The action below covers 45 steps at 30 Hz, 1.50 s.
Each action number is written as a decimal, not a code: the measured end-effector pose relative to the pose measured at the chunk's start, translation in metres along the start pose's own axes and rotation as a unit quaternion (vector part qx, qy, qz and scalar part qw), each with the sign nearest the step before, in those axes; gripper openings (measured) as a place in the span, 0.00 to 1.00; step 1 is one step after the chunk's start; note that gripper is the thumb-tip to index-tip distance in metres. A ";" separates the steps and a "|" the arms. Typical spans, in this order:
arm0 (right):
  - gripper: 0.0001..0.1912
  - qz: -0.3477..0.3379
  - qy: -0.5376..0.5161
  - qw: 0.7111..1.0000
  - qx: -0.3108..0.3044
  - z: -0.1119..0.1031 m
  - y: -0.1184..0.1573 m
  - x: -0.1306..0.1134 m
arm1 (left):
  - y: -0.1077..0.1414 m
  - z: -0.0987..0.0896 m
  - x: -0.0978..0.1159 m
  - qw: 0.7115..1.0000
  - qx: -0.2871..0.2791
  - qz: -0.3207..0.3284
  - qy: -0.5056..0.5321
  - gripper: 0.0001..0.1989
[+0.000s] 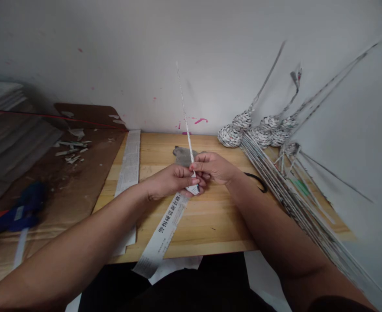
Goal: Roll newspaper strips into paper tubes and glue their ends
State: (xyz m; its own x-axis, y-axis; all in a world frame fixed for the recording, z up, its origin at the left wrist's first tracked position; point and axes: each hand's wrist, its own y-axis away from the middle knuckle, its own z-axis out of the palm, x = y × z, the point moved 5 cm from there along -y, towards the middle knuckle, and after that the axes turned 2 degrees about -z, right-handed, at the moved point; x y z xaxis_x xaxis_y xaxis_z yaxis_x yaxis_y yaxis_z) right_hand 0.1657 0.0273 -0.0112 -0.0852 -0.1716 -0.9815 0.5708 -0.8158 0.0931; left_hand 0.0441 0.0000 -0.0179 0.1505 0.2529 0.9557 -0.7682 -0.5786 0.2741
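Note:
Between my two hands, over the middle of the wooden board, a newspaper strip [171, 221] is partly rolled into a thin paper tube [185, 112] that points up and away. My left hand [169, 181] is closed on the lower part, thumb on the paper where the flat strip meets the tube. With thumb and fingers, my right hand [212, 167] pinches the tube just above that. The loose end of the strip hangs toward me past the board's near edge. Behind my hands lies a grey cloth [182, 157], partly hidden.
More newspaper strips [129, 160] lie at the board's [210, 229] left. To the right are a bundle of paper tubes [275, 186] and several woven paper gourds [230, 135]. A blue glue gun [22, 210] and paper scraps [74, 149] lie on cardboard at left.

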 end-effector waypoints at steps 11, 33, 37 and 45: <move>0.14 -0.003 0.042 0.999 -0.023 0.003 0.006 -0.007 | -0.003 -0.002 -0.002 0.999 0.012 0.021 0.032 0.15; 0.15 -0.061 0.118 0.974 0.181 -0.036 -0.001 -0.009 | 0.018 -0.039 0.028 0.996 0.023 0.027 0.077 0.21; 0.18 -0.081 0.035 0.960 0.266 -0.042 0.000 -0.012 | 0.041 -0.072 0.058 0.944 0.071 0.194 0.256 0.16; 0.20 -0.136 -0.039 0.935 0.326 -0.018 -0.004 -0.001 | 0.057 -0.130 0.048 0.771 0.400 0.335 0.365 0.14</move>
State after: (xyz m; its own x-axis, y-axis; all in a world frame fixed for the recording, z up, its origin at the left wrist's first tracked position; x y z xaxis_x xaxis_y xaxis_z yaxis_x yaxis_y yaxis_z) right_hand 0.1783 0.0407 -0.0138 -0.2286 0.0716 -0.9709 -0.0979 -0.9939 -0.0503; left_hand -0.0736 0.0803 0.0292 -0.7281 -0.1110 0.6765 0.1525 -0.9883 0.0020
